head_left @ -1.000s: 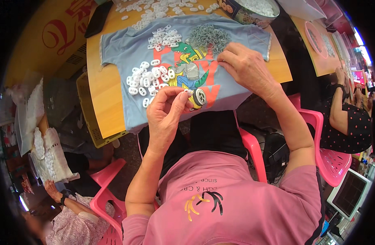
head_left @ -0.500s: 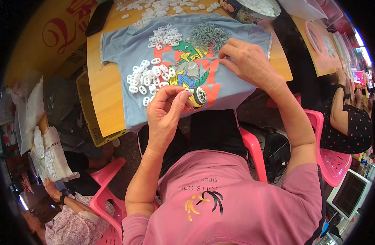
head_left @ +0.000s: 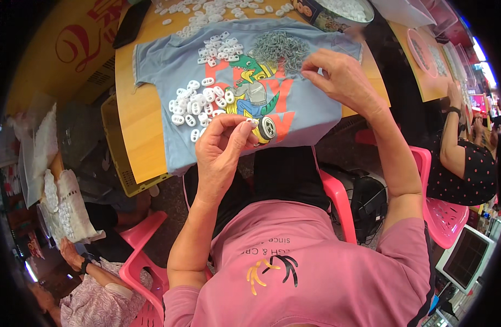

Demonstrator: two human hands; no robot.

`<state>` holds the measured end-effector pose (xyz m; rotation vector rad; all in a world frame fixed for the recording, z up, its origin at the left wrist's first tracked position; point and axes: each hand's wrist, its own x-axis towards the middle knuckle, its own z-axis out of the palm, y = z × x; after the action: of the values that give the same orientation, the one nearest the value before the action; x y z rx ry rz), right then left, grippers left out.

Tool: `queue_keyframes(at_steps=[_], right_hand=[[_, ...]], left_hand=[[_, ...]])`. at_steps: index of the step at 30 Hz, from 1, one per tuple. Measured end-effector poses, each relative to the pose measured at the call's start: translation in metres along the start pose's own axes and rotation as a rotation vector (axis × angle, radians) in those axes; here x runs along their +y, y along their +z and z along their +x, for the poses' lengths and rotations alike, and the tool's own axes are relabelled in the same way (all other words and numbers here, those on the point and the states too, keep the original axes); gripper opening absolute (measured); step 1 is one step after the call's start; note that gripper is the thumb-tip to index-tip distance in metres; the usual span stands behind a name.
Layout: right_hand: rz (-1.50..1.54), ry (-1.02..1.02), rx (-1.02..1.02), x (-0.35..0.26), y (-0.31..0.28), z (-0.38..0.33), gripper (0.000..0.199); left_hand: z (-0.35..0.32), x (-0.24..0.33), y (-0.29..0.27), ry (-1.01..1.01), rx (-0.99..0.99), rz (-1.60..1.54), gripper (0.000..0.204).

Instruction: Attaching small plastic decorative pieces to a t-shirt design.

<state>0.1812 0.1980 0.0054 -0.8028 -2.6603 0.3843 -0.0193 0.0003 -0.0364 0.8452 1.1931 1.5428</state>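
My left hand [head_left: 222,144] holds a small white plastic piece [head_left: 251,123] pinched between thumb and forefinger, above the front part of a light blue T-shirt [head_left: 310,122]. Just right of a heap of small grey metal screws [head_left: 280,48] is my right hand [head_left: 340,79]. Its thumb and fingertips are drawn together; anything between them is too small to make out. White oval pieces with two holes [head_left: 196,103] lie in a loose pile beyond my left hand. A second group of white pieces [head_left: 220,48], with parts standing up, sits farther back on the shirt.
Beneath the shirt is a wooden table [head_left: 138,133]. More white pieces [head_left: 207,16] and a round tin [head_left: 343,13] stand at its back; a black phone [head_left: 131,24] lies back left. A yellow crate [head_left: 119,158] is below left. People sit at both sides on pink chairs [head_left: 144,267].
My right hand has shifted slightly right, away from the edge of the screw heap. My left hand keeps its pinch in nearly the same place.
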Motion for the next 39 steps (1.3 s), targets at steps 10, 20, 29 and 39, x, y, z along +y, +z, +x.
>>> queue_keyframes(at_steps=[10, 20, 29, 39], right_hand=[[-0.088, 0.019, -0.031, -0.003, 0.002, -0.015, 0.01], [-0.031, -0.012, -0.044, -0.002, 0.0, -0.017, 0.009], [-0.024, 0.002, -0.075, 0.0, -0.002, -0.011, 0.01], [0.245, 0.188, 0.094, 0.008, 0.005, -0.01, 0.014]], left_hand=[[0.0, 0.0, 0.001, 0.008, 0.001, 0.015, 0.015], [0.001, 0.002, 0.003, 0.004, 0.003, 0.016, 0.014], [0.0, 0.0, 0.001, -0.005, 0.006, 0.017, 0.016], [0.0, 0.001, 0.002, -0.005, 0.0, -0.003, 0.014]])
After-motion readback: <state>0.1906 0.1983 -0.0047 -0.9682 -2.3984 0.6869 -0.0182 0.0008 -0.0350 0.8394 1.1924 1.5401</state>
